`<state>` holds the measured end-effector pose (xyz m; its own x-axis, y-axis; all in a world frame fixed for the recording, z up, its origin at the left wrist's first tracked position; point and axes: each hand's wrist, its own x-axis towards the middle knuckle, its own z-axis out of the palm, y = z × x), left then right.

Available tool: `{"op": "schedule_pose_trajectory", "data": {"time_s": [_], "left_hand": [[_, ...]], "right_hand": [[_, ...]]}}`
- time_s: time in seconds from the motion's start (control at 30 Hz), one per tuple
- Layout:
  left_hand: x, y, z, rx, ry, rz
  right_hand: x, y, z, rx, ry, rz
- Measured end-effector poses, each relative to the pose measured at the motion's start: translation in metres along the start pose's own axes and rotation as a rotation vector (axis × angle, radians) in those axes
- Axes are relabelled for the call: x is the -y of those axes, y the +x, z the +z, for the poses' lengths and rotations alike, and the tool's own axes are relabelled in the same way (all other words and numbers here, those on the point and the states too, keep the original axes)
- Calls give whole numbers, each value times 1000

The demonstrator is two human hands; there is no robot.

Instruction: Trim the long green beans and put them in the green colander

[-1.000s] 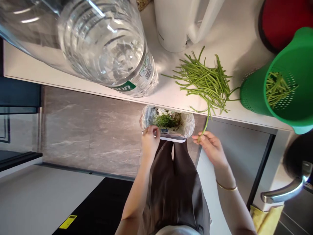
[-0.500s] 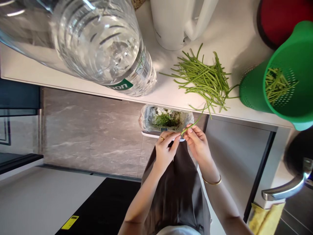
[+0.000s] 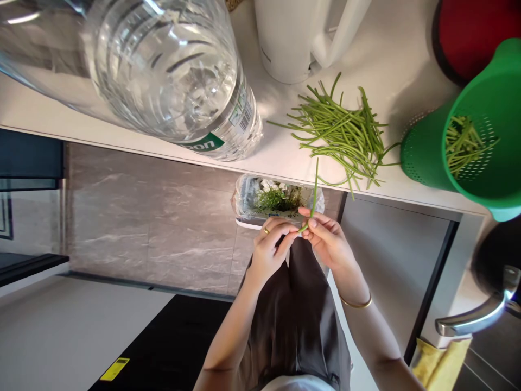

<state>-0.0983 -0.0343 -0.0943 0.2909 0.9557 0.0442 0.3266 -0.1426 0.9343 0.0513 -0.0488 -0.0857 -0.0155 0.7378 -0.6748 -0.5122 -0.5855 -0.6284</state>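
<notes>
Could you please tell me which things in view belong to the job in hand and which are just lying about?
Likely part of the job:
green stem, held by left hand and right hand
stem pile
green basket, stem pieces inside
lined bin, greenery inside

Apparently just lying about:
water bottle
white jug
yellow cloth

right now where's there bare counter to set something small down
The roomiest bare patch of counter lies between the white jug, the red item and the stem pile. A smaller one sits at the front edge, between the clear bottle and the pile. It's crowded around the green basket: pile on one side, red item close behind.
</notes>
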Motion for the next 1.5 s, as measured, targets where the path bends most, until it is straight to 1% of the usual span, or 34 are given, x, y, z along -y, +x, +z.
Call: {"op": "schedule_pose_trajectory", "data": {"time_s": [0.13, 0.3, 0.37, 0.4, 0.43, 0.47, 0.57, 0.67, 0.73, 0.77, 0.8, 0.87, 0.93, 1.0, 1.07, 1.13, 1.2, 1.27, 1.33, 1.37, 1.4, 1.47, 1.5], "left_hand": [[-6, 6, -15, 190, 100, 173], [-17, 18, -25, 461, 201, 242], [-19, 23, -26, 516, 237, 247], [-19, 25, -27, 500, 253, 238], [-17, 27, -28, 450, 270, 221], [-15, 28, -29, 372, 289, 191], [-2, 33, -37, 24, 406, 43], [16, 39, -51, -298, 562, -129], [28, 42, -59, -457, 630, -209], [34, 43, -62, -512, 655, -237], [39, 43, -63, -541, 675, -257], [48, 41, -62, -523, 697, -279], [57, 36, -55, -452, 696, -300], [66, 29, -49, -419, 691, -337], [76, 22, -49, -455, 706, -390], [84, 15, -56, -528, 750, -440], [90, 11, -71, -605, 813, -475], [93, 10, -87, -670, 879, -494], [94, 10, -98, -692, 920, -487], [93, 10, -99, -672, 920, -469], [91, 11, -97, -617, 900, -437], [86, 12, -81, -430, 786, -356], [82, 12, -70, -302, 698, -308]], "right_hand": [[14, -3, -13, 139, -134, 39], [25, -3, -25, 363, -403, 42], [27, -3, -26, 430, -477, 32], [28, -3, -26, 442, -491, 27], [28, -4, -25, 449, -494, 25], [28, -4, -26, 460, -493, 33], [22, -5, -31, 517, -487, 59], [17, -7, -47, 564, -524, 81], [15, -8, -61, 549, -556, 102], [15, -9, -68, 520, -566, 110], [15, -9, -74, 480, -568, 116], [14, -10, -84, 381, -557, 114], [12, -8, -89, 298, -530, 104], [10, -6, -89, 256, -506, 96], [9, -3, -88, 257, -518, 101], [8, -1, -91, 275, -575, 115], [8, 0, -97, 273, -651, 125], [7, 1, -107, 247, -707, 125], [5, 2, -115, 206, -719, 109], [3, 3, -117, 186, -706, 95], [0, 5, -117, 167, -680, 78], [-5, 10, -110, 143, -606, 40], [-8, 13, -104, 146, -565, 26]]}}
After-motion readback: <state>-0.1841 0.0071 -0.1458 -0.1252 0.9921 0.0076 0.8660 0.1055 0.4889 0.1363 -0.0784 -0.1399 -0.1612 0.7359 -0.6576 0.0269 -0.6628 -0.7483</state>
